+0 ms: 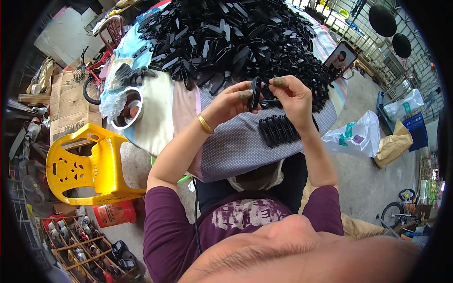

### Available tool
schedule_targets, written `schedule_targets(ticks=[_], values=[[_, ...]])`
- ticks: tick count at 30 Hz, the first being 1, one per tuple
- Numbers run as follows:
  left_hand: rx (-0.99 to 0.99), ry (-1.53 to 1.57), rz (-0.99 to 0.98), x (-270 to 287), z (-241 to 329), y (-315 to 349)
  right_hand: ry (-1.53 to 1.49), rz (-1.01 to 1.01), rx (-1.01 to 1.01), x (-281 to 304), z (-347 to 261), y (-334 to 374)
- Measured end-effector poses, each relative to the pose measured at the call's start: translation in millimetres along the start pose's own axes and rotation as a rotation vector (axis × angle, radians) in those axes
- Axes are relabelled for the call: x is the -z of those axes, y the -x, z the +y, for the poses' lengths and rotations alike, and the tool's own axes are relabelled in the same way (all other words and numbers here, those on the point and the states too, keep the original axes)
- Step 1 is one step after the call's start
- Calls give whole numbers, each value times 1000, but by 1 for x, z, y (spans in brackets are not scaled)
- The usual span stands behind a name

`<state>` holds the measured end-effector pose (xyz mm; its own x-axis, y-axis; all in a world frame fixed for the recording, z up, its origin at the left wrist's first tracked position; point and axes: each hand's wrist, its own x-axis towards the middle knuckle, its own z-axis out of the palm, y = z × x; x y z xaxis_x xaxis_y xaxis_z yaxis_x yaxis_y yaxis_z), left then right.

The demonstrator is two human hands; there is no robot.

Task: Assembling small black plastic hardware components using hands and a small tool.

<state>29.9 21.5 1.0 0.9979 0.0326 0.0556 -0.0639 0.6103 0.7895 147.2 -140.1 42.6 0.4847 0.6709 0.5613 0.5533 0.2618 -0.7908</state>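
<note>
My left hand [234,100] grips an oblong black plastic piece [255,93], held upright above the front of the cloth-covered table [226,151]. Close to its right side, my right hand [293,96] pinches a small dark part between thumb and finger; its exact shape is too small to tell. Tan wraps cover a fingertip or thumb on both hands. Below my right wrist lies a neat row of several black plastic pieces [279,131], partly hidden by the forearm. Beyond both hands rises a large heap of loose black plastic pieces [231,40].
A white bowl [137,115] stands on the table's left side by clear plastic bags. At the heap's right edge leans a tablet [339,60]. On the floor are a yellow chair [89,165], a red bucket [114,213], a shoe rack [78,250] and white bags [356,134].
</note>
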Motion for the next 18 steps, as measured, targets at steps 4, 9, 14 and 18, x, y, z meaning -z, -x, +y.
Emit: schedule_targets(ticks=[4, 9, 14, 18], values=[[2, 10, -27, -4, -3, 3, 221, 126, 150, -14, 0, -2], [-89, -131, 8, -15, -5, 3, 557, 88, 411, -15, -2, 0], [-126, -246, 42, -20, -3, 5, 656, 34, 407, -15, -4, 4], [-107, -290, 89, -24, -4, 6, 676, -94, 376, -12, -3, 10]])
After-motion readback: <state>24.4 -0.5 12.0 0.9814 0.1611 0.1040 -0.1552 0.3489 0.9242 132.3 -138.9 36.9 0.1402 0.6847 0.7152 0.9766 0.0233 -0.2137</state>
